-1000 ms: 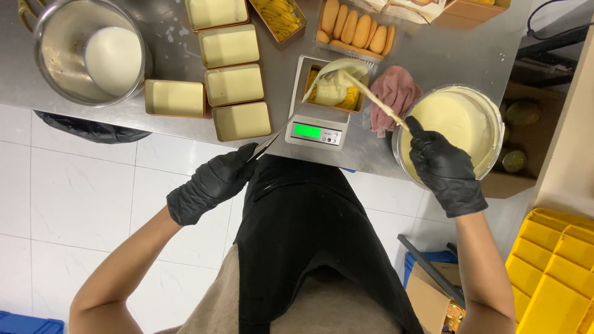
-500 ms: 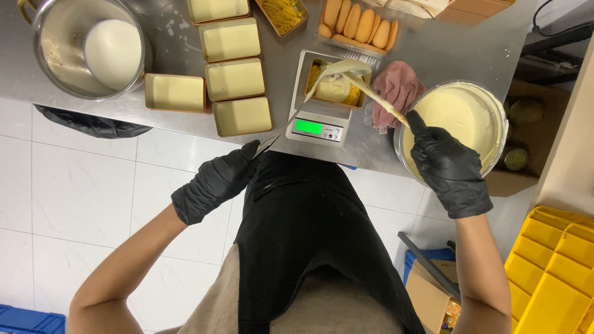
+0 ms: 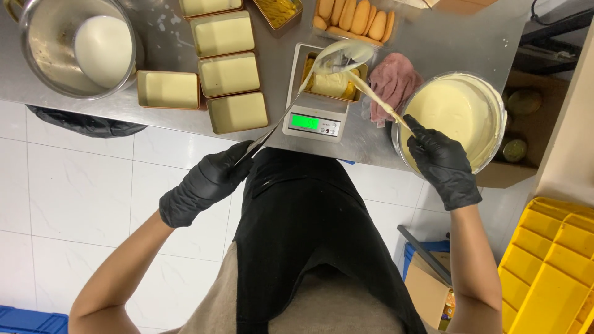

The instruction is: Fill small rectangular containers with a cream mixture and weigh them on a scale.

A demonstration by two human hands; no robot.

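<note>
Black-gloved right hand (image 3: pixel 440 162) grips the cream-coated ladle (image 3: pixel 346 59) over the scale tin (image 3: pixel 333 83); left hand (image 3: pixel 207 182) clasps a spatula (image 3: pixel 272 130) to scrape it

The black-gloved right hand (image 3: pixel 440 162) tips a cream-coated ladle (image 3: pixel 344 57) over a gold rectangular tin (image 3: pixel 333 83) on the digital scale (image 3: pixel 312 120); the black-gloved left hand (image 3: pixel 207 182) holds a thin metal spatula (image 3: pixel 272 127) to it, above the steel counter (image 3: pixel 445 43).

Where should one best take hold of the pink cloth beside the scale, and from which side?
Grip the pink cloth at its bunched near edge, coming from above on the person's side. It lies crumpled between the scale and the cream bowl, so both flanks look crowded.
</note>
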